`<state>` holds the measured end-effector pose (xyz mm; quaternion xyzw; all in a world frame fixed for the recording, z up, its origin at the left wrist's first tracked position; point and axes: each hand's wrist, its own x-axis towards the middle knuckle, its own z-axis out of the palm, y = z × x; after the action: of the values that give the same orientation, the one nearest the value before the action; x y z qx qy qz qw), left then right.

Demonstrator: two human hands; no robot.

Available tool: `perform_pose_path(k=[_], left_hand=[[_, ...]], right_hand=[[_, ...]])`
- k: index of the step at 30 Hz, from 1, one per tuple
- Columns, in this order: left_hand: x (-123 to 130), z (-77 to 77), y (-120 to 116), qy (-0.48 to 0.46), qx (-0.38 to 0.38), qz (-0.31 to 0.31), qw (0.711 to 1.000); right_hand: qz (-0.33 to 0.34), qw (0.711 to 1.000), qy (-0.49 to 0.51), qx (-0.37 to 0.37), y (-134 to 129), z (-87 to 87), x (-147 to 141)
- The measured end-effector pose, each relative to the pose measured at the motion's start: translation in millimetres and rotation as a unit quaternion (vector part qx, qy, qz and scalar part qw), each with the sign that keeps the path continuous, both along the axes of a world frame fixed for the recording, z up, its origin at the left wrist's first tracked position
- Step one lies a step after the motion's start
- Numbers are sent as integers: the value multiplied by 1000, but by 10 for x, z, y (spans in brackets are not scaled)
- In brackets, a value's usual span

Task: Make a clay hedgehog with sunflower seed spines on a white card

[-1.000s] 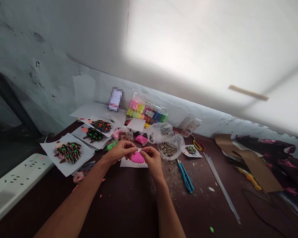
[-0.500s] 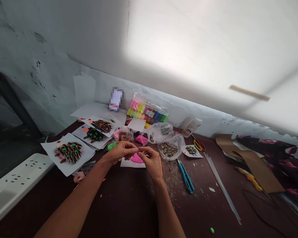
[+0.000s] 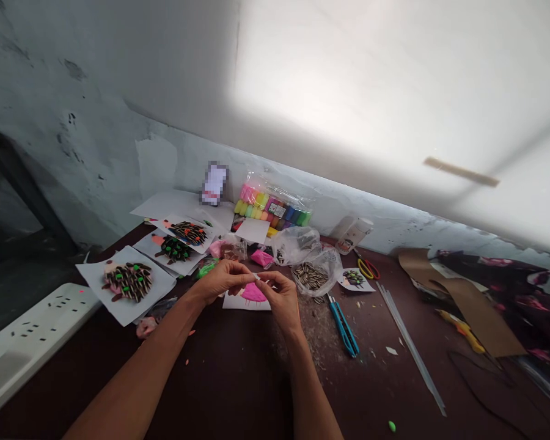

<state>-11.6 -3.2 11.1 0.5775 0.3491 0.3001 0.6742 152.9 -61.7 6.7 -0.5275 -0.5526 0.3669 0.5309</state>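
Observation:
My left hand (image 3: 224, 280) and my right hand (image 3: 279, 299) meet fingertip to fingertip above the table, both pinched. A tiny whitish piece (image 3: 256, 277) shows between the fingertips; its kind is too small to make out. Just below them lies a white card with a pink clay shape (image 3: 253, 293), partly covered by my fingers. To the right, an open plastic bag holds striped sunflower seeds (image 3: 310, 277). Several finished hedgehog cards, with seed spines and clay dots, lie to the left, the nearest hedgehog (image 3: 131, 281) having green dots.
Turquoise-handled tweezers or snips (image 3: 343, 327), scissors (image 3: 368, 267) and clear glue sticks (image 3: 412, 348) lie to the right, with a yellow glue gun (image 3: 461, 330) beyond. Behind stand a pack of coloured clay (image 3: 275, 208) and a white bottle (image 3: 354, 237). A power strip (image 3: 36, 324) sits at left.
My fingertips have shifted slightly, and the small whitish piece between them shows more clearly. The right fingers uncover a little more of the pink shape. Everything else stays in place.

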Motion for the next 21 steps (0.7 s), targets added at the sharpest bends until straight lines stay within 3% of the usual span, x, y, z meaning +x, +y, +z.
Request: perform_pose_path(k=[14, 17, 21], left_hand=[[-10, -46, 15, 13, 24, -10, 1000], [-12, -68, 38, 57, 43, -8, 997], [-1, -153, 99, 167, 118, 60, 977]], right_hand=[[-5, 998, -57, 18, -14, -28, -18], [-20, 995, -91, 34, -31, -40, -14], [-54, 974, -220, 30, -120, -112, -3]])
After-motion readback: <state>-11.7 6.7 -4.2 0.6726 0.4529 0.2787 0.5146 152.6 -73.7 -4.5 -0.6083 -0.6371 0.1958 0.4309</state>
